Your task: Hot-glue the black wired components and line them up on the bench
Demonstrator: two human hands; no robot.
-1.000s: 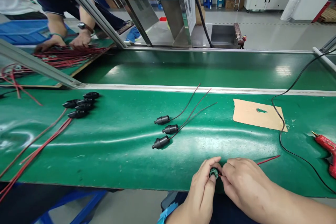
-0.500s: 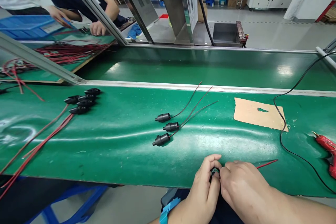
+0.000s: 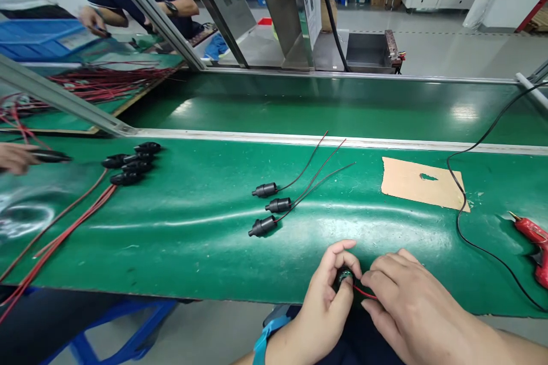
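Low in the view, my left hand (image 3: 327,296) pinches a small round black part with a green face (image 3: 345,276) between thumb and curled fingers. A thin red wire (image 3: 363,292) leads from this part into my right hand (image 3: 413,302), whose thumb and fingers are closed loosely around it. The right fingertips are just right of the part, and the wire's far end is hidden under that hand. Farther off on the green table lie three black cylindrical housings, including the nearest housing (image 3: 262,226), each with a thin wire trailing up to the right.
Several black connectors (image 3: 136,166) with long red wires lie at left. Another person's hand (image 3: 17,158) holds a dark part there. On the right are a cardboard piece (image 3: 422,183), a black cable (image 3: 460,228) and a red glue gun (image 3: 533,234). A metal frame bar (image 3: 299,137) crosses behind.
My right hand has drawn slightly away from the part, exposing red wire between my hands. The wire end at right has gone from view. Another person's hand has entered at left.
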